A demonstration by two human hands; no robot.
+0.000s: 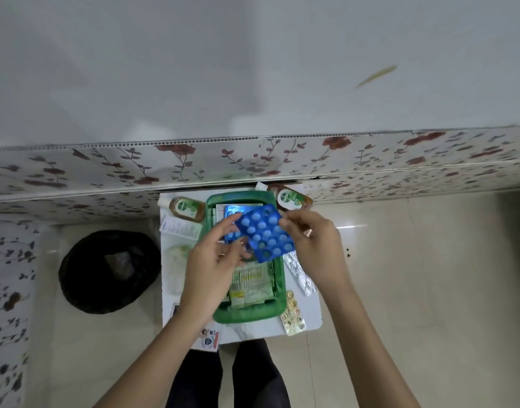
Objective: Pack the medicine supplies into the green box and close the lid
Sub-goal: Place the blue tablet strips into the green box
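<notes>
blue blister pack (264, 232): held tilted above the open green box (277, 301), between both hands. right hand (311, 245) pinches its far right edge; left hand (214, 260) grips its near left corner, thumb on top. box sits on small white table (311, 310).

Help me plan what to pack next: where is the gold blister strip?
In the head view, the gold blister strip lies on the small white table, beside the green box's near right corner, below the silver strip.
</notes>
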